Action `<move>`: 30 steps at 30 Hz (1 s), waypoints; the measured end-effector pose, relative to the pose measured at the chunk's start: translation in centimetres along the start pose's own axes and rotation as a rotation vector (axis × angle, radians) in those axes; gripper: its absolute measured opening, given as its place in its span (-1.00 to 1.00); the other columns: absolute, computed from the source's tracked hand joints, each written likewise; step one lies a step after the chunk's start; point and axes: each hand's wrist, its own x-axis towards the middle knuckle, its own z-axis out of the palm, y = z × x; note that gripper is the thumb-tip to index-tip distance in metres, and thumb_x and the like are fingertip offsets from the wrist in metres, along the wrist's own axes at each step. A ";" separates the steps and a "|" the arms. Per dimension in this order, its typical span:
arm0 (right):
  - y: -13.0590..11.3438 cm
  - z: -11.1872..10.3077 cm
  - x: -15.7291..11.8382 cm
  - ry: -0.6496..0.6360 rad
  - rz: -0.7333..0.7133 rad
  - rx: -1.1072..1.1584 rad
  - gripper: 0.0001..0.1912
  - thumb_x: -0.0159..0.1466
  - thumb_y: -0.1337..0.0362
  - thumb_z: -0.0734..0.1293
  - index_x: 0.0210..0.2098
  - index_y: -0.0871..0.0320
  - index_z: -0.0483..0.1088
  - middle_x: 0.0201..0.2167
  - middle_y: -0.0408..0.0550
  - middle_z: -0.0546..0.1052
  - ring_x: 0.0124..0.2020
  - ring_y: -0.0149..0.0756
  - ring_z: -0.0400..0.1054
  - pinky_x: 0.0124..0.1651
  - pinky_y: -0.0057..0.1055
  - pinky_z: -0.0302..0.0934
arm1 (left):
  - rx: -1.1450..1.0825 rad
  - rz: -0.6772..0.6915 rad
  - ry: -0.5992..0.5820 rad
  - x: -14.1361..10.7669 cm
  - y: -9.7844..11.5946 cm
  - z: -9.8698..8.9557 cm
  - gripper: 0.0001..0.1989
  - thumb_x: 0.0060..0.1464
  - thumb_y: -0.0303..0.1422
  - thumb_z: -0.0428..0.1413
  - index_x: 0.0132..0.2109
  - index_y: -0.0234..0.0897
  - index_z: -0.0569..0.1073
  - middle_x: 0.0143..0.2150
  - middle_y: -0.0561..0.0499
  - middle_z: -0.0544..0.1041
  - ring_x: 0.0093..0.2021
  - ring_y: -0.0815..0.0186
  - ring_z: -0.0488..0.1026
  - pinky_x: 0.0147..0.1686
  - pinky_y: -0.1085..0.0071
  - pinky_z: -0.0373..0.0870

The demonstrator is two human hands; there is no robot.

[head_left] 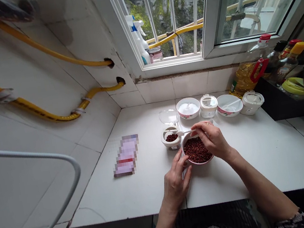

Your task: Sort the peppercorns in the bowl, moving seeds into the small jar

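Note:
My right hand [210, 139] pinches the handle of a small white spoon [183, 133], whose end is over the edge of a small white jar [171, 145]. The jar's clear lid [168, 116] stands open behind it, and dark reddish-brown grains, perhaps peppercorns [171, 137], lie inside. Beside the jar is a bowl [199, 163] filled with the same kind of dark grains [197, 150]. My left hand [177, 181] is closed against the bowl's near left side, fingers and thumb on its rim. The right hand partly covers the bowl's right side.
Behind stand a bowl of white granules [189, 114], a lidded white jar [208, 106], another bowl with a white spoon [230, 110] and a second lidded jar [252, 103]. An oil bottle [243, 75] and a black rack [275, 103] are right. A blurred purple packet [126, 155] lies left.

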 end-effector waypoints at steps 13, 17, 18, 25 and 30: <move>1.6 -1.3 -0.6 -0.297 0.129 -0.080 -0.77 0.24 0.44 0.18 -0.44 0.09 0.40 -0.47 -0.10 0.54 -0.34 -0.22 0.35 -0.14 -0.30 0.24 | -0.009 0.015 0.017 0.0 0.0 0.0 -0.72 0.36 -0.44 0.02 0.17 -0.19 0.32 0.28 -0.25 0.41 -0.20 0.34 0.65 -0.18 0.43 0.64; 1.6 -1.3 -0.5 -0.233 0.220 0.001 -0.77 0.26 0.41 0.15 -0.44 0.09 0.37 -0.59 -0.17 0.48 -0.44 -0.28 0.34 -0.17 -0.31 0.22 | -0.018 0.012 0.019 0.0 -0.1 0.1 -0.72 0.36 -0.44 0.02 0.17 -0.19 0.32 0.28 -0.24 0.40 -0.21 0.35 0.64 -0.18 0.43 0.64; 1.6 -1.5 -0.5 -0.214 0.253 0.042 -0.77 0.27 0.40 0.15 -0.45 0.09 0.36 -0.63 -0.19 0.45 -0.49 -0.29 0.33 -0.21 -0.32 0.22 | -0.019 0.012 0.017 0.0 -0.1 0.1 -0.72 0.36 -0.43 0.01 0.17 -0.19 0.32 0.28 -0.24 0.40 -0.21 0.35 0.64 -0.19 0.43 0.64; 1.3 -1.9 -0.2 -0.143 0.439 0.320 -0.84 0.21 0.31 0.19 -0.44 0.11 0.37 -0.68 -0.23 0.42 -0.61 -0.37 0.28 -0.44 -0.43 0.17 | -0.008 0.010 0.009 0.0 -0.1 0.0 -0.73 0.36 -0.43 0.01 0.17 -0.20 0.32 0.28 -0.27 0.40 -0.19 0.34 0.64 -0.17 0.41 0.64; 1.4 -1.7 -0.2 -0.123 0.497 0.402 -0.84 0.19 0.24 0.21 -0.43 0.13 0.39 -0.69 -0.23 0.41 -0.61 -0.37 0.28 -0.43 -0.43 0.17 | -0.005 0.006 0.008 -0.1 0.0 0.0 -0.73 0.36 -0.43 0.01 0.17 -0.20 0.32 0.28 -0.28 0.40 -0.20 0.33 0.65 -0.17 0.40 0.64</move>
